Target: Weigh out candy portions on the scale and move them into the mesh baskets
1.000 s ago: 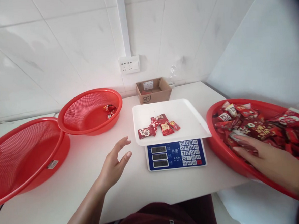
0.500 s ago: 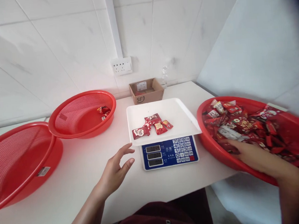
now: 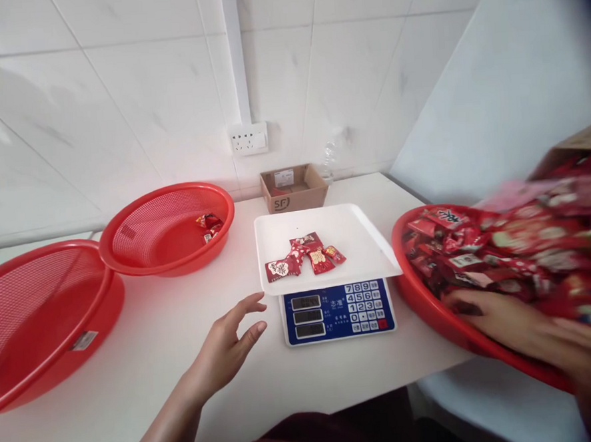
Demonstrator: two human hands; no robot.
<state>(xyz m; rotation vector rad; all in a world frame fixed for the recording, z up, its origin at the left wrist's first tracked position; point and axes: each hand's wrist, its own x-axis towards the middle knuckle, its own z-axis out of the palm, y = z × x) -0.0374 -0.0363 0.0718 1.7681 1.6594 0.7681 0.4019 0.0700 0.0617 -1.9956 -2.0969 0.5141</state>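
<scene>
My left hand (image 3: 227,342) hovers over the white table just left of the blue scale (image 3: 338,310), fingers apart and holding nothing. The scale's white tray (image 3: 367,243) carries several red candy packets (image 3: 305,255). My right hand (image 3: 501,315) reaches into the big red basket (image 3: 431,313) at the right, resting among the heap of red wrapped candies (image 3: 507,241). Its fingertips are buried in the candies and smeared by motion.
Two red mesh baskets stand at the left: a large one (image 3: 36,317) and a smaller one (image 3: 168,225) holding a few candies (image 3: 208,225). A small open cardboard box (image 3: 295,188) sits by the wall under a socket (image 3: 248,138). A brown carton edge (image 3: 578,142) shows far right.
My right hand has pushed deeper among the candies in the right basket. The left hand has barely moved. The view has shifted a little.
</scene>
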